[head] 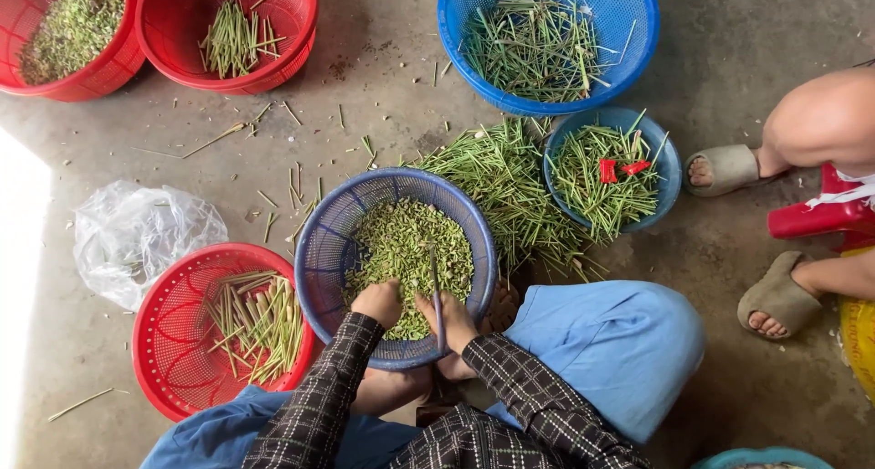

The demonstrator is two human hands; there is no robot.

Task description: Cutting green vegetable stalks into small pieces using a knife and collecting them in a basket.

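Observation:
A blue mesh basket (pixel 319 250) in front of me holds a heap of chopped green pieces (pixel 401 241). My left hand (pixel 380 302) rests closed at the near edge of the heap, seemingly pinching some green stalk. My right hand (pixel 453 321) sits beside it, gripping a thin knife (pixel 436 291) whose blade points up over the pieces. My forearms are in dark checked sleeves.
A red basket (pixel 164 360) of pale stalks sits at my left, by a clear plastic bag (pixel 137 237). Loose green stems (pixel 497 173) lie beside a blue bowl (pixel 670 173) with red pieces. More baskets (pixel 629 31) stand behind. Another person's sandalled feet (pixel 729 168) are at right.

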